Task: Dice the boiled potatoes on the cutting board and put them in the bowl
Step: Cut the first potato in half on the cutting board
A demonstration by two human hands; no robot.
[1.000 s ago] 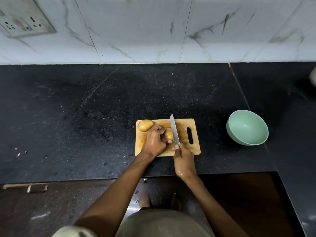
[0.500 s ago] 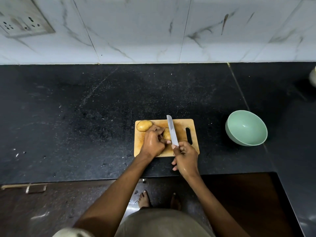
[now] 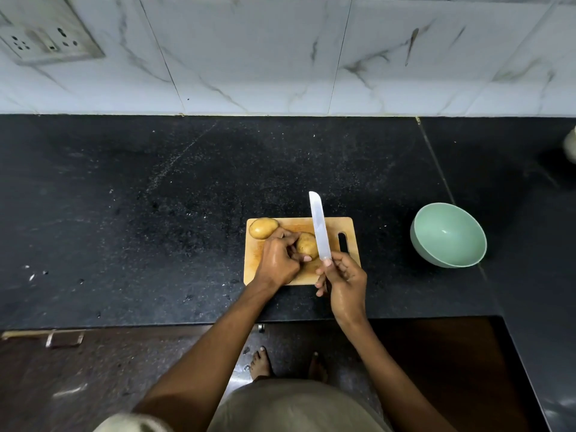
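- The left hand (image 3: 280, 260) curls over one potato (image 3: 307, 244) in the middle of the cutting board (image 3: 335, 227)
- The right hand (image 3: 344, 277) grips the knife (image 3: 318, 227) by its handle, blade raised just beside that potato
- A second potato (image 3: 263, 227) lies whole at the board's far left corner
- The green bowl (image 3: 448, 234) sits on the desk (image 3: 156, 213), well apart to the right
- Boiled potato likely feels soft and slick, so hold it low at the sides, fingertips tucked
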